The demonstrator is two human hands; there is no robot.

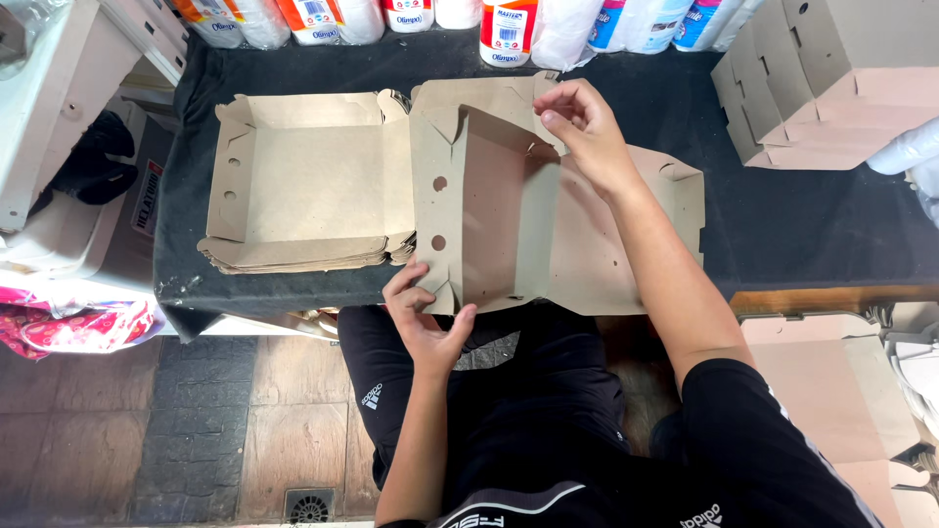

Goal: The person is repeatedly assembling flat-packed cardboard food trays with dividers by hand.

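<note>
I see one brown cardboard box blank, half folded, on a black-covered table. My left hand pinches its near corner; my right hand grips a flap at its far edge. One stack of flat blanks lies left; I cannot count its sheets. Folded boxes are cut off at top right.
</note>
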